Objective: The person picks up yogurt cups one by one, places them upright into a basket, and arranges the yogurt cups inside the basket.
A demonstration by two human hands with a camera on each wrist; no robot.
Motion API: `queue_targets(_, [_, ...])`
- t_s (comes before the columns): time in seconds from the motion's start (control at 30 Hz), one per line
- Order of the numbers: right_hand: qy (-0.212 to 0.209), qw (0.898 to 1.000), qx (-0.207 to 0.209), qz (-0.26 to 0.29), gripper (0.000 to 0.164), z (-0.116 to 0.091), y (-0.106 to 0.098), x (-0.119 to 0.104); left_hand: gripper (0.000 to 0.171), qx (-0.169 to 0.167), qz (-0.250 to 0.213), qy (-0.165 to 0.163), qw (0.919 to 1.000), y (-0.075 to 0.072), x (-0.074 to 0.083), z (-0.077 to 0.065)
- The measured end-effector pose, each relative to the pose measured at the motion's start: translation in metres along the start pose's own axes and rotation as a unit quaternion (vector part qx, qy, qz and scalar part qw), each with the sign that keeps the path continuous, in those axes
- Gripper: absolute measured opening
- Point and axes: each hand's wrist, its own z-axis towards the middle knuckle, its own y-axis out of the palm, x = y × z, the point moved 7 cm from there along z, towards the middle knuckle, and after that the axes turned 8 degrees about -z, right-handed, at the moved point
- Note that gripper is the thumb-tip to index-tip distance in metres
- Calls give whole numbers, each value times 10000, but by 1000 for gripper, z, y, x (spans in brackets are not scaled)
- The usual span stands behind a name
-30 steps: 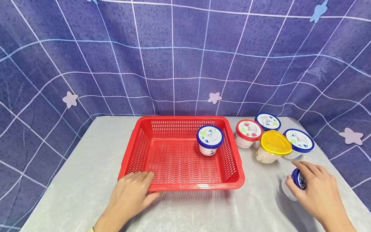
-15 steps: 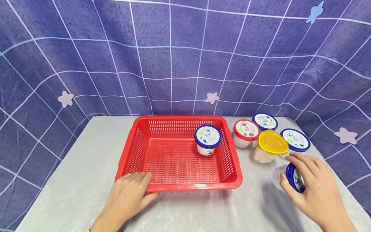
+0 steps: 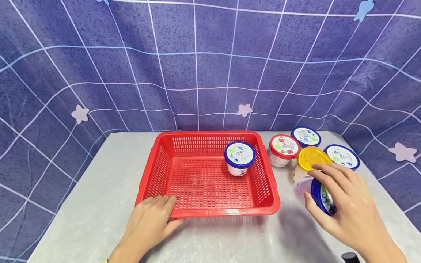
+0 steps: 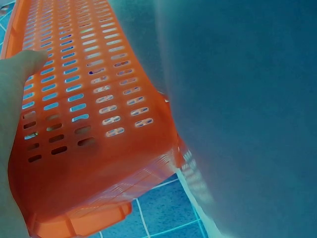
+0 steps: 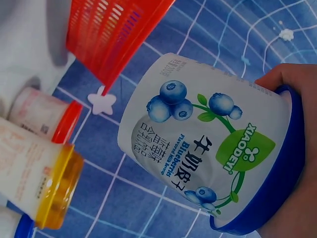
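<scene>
My right hand (image 3: pixel 352 210) grips a blue-lidded blueberry tub (image 3: pixel 316 195) by its lid, tilted on its side above the table. In the right wrist view, the tub (image 5: pixel 198 144) shows its blueberry label. With my left hand (image 3: pixel 148 223) I hold the front-left rim of a red plastic basket (image 3: pixel 227 212), thumb outside against the perforated wall; the left wrist view has the same basket (image 4: pixel 84 173) from outside. Another blue-lidded tub (image 3: pixel 239 155) stands upright inside the basket at the right.
Right of the basket stand a red-lidded tub (image 3: pixel 284 146), a yellow-lidded tub (image 3: pixel 312 157) partly behind the held one, and two blue-lidded tubs (image 3: pixel 306 136) farther right. A purple-blue grid curtain (image 3: pixel 210 73) backs the grey table (image 3: pixel 112 164). A black object (image 3: pixel 350 256) shows at the bottom edge.
My right hand has lifted the blueberry tub from the table's right side, tipped it over, and carried it left towards the basket. My left hand stays on the basket rim.
</scene>
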Motion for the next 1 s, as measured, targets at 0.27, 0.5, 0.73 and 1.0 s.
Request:
queue_targets(0.27, [-438, 9986, 171, 232, 53, 20, 0, -19, 50, 31, 62, 43, 10000, -2, 0, 3])
queue_targets(0.5, [-927, 9941, 246, 515, 47, 34, 6, -38, 47, 105, 48, 10, 9999, -3, 1, 1])
queue_targets(0.73, [-1112, 9915, 184, 657, 46, 42, 17, -48, 48, 111, 36, -18, 9999, -1, 2, -2])
queue_targets(1.0, [-1310, 9885, -87, 745, 46, 45, 32, -59, 50, -3, 108, 0, 9999, 0, 2, 0])
